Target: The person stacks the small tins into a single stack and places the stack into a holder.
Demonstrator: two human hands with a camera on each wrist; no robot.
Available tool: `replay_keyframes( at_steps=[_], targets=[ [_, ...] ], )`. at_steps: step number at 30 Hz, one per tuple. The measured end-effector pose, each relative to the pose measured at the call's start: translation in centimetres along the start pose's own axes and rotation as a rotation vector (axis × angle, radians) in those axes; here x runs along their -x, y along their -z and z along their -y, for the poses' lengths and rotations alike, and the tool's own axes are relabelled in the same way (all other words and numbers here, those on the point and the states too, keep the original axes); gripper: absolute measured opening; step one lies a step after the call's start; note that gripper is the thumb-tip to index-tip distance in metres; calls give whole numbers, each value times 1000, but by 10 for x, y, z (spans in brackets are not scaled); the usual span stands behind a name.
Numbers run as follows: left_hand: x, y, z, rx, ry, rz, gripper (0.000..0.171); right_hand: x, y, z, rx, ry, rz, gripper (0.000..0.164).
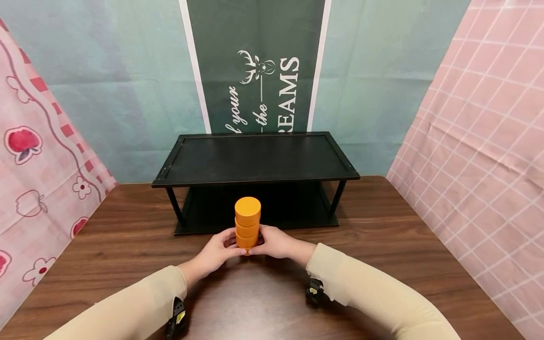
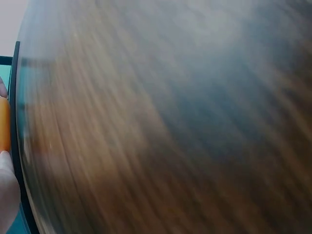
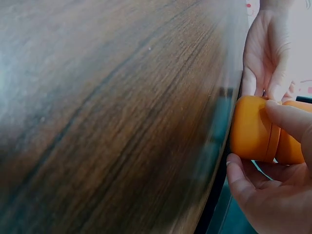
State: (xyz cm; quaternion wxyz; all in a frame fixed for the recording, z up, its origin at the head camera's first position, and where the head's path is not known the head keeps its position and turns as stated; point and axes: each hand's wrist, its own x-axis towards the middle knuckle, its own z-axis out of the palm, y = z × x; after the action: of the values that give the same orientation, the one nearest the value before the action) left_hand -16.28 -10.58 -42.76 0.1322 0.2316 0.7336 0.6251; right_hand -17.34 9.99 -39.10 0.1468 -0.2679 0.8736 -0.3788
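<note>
A stack of several orange, round, lidded-looking containers (image 1: 248,224) stands upright in front of the black shelf's lower level in the head view. My left hand (image 1: 218,250) grips the lower part of the stack from the left, thumb at the front. From the right, my right hand (image 1: 277,242) holds the same part, and the two thumbs nearly meet. In the right wrist view the lowest orange container (image 3: 251,129) shows a rounded edge and a thin seam, between my fingers and thumb. Only a sliver of orange container (image 2: 4,124) appears in the left wrist view.
A black two-tier shelf (image 1: 259,158) stands at the back of the brown wooden table (image 1: 255,293). Behind it hangs a green cloth (image 1: 361,89) with printed lettering. Pink patterned cloths close off the left (image 1: 51,156) and right (image 1: 480,156) sides.
</note>
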Motion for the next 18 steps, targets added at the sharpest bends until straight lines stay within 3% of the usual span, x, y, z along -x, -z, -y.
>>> replay_keyframes(
  at_steps=[18],
  targets=[
    [-11,-13,-7,-6,8,15,60,16,11,-6,-25,18,-40,47]
  ],
)
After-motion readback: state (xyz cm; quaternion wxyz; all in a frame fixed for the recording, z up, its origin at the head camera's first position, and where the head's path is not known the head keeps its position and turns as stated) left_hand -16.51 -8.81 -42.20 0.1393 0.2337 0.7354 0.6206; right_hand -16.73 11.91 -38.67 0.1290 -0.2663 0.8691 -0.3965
